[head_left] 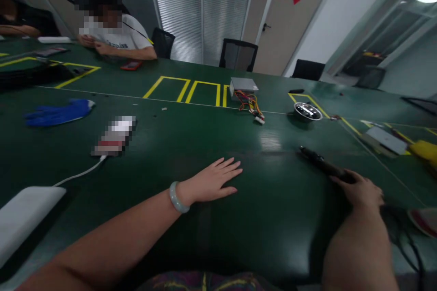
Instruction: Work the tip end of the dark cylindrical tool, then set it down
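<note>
My left hand (213, 181) lies flat on the green table (252, 232), fingers stretched out and holding nothing. A pale bangle (177, 198) circles that wrist. On the right, my right hand (362, 191) is wrapped round the rear part of a dark, long electric screwdriver (327, 167). The tool's narrow tip points away and to the left, low over the table; whether it touches the surface I cannot tell. Beyond it, a shiny round metal bowl (307, 111) stands near the yellow tape. A grey power supply unit (243, 86) with colourful cables sits further back, past my left hand.
A phone (116, 135) on a white cable joins a white power bank (29, 213) at left. Behind lies a blue glove (59, 112). A light box (385, 141) and something yellow (425, 151) are at right. Another person (118, 38) sits across the table. Black cords (408, 241) hang lower right.
</note>
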A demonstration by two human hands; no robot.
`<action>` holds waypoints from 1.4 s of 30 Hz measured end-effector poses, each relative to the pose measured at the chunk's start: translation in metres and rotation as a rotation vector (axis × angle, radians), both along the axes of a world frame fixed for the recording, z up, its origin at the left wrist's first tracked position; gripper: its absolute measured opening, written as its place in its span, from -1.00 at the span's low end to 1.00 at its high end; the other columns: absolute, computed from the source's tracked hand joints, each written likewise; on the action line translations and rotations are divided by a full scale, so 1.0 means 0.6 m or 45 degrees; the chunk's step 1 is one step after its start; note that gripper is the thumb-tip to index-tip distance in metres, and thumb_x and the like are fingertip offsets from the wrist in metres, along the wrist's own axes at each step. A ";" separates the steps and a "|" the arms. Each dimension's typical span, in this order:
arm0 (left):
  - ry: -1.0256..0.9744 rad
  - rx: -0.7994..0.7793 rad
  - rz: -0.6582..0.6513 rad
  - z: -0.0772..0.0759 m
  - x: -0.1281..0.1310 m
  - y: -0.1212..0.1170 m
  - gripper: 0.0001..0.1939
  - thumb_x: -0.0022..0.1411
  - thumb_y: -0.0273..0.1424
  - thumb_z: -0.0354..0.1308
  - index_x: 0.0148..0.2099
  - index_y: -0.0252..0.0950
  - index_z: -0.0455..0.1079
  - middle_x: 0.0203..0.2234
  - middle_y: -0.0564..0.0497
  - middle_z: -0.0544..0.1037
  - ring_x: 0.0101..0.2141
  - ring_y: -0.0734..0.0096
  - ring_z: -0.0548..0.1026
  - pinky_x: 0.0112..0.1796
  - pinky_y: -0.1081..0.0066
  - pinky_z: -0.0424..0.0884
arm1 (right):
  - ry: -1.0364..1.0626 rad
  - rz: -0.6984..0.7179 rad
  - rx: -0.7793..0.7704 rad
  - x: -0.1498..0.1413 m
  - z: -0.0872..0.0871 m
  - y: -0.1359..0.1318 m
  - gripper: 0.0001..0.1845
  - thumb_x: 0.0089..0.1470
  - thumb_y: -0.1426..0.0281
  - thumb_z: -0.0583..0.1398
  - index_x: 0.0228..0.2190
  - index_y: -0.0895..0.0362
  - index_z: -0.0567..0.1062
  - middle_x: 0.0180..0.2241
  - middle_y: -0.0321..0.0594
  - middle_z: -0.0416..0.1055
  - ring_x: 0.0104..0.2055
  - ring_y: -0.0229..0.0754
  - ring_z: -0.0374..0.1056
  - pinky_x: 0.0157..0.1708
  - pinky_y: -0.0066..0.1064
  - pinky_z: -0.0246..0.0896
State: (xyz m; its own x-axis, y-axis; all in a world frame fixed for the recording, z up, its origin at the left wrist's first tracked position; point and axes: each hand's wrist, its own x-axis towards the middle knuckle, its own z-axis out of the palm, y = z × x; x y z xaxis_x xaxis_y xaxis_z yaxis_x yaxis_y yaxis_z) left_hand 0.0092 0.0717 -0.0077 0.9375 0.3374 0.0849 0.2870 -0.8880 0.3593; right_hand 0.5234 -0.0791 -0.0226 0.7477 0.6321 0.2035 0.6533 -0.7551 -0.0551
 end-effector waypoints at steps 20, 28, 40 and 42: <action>-0.185 0.278 0.070 0.026 0.024 -0.017 -0.30 0.36 -0.15 -0.03 0.42 -0.17 -0.22 0.37 -0.04 -0.11 0.34 0.14 -0.19 0.28 0.02 -0.12 | 0.337 0.911 0.141 -0.497 0.041 0.153 -0.59 0.11 0.26 0.21 0.02 -0.10 0.42 -0.02 -0.20 0.37 0.01 0.03 0.13 -0.06 -0.13 0.00; -0.242 0.212 0.298 0.025 0.016 -0.010 -0.27 0.37 -0.05 -0.12 0.42 -0.26 -0.23 0.35 -0.12 -0.07 0.32 0.19 -0.02 0.24 0.14 0.09 | 0.564 1.145 0.180 -0.552 0.056 0.147 -0.33 0.10 0.21 0.21 0.19 0.05 0.16 0.14 -0.10 0.20 0.13 -0.03 0.12 0.09 -0.12 0.04; -0.154 0.226 0.334 0.014 0.034 0.009 -0.51 0.34 -0.15 0.04 0.24 -0.19 0.19 0.07 -0.08 0.42 0.03 0.22 0.40 0.01 0.18 0.30 | 0.467 0.790 -0.628 -0.454 0.126 0.088 -0.92 0.07 0.37 0.22 -0.41 0.04 0.55 -0.39 -0.25 0.48 -0.29 -0.13 0.42 -0.35 -0.38 0.16; -0.124 0.227 0.319 0.017 0.032 0.010 -0.51 0.34 -0.16 0.05 0.24 -0.17 0.18 0.06 -0.06 0.42 0.02 0.24 0.40 0.00 0.20 0.30 | 0.437 0.767 -0.545 -0.459 0.122 0.091 -0.93 0.08 0.36 0.22 -0.38 0.06 0.53 -0.35 -0.23 0.49 -0.27 -0.14 0.42 -0.35 -0.39 0.16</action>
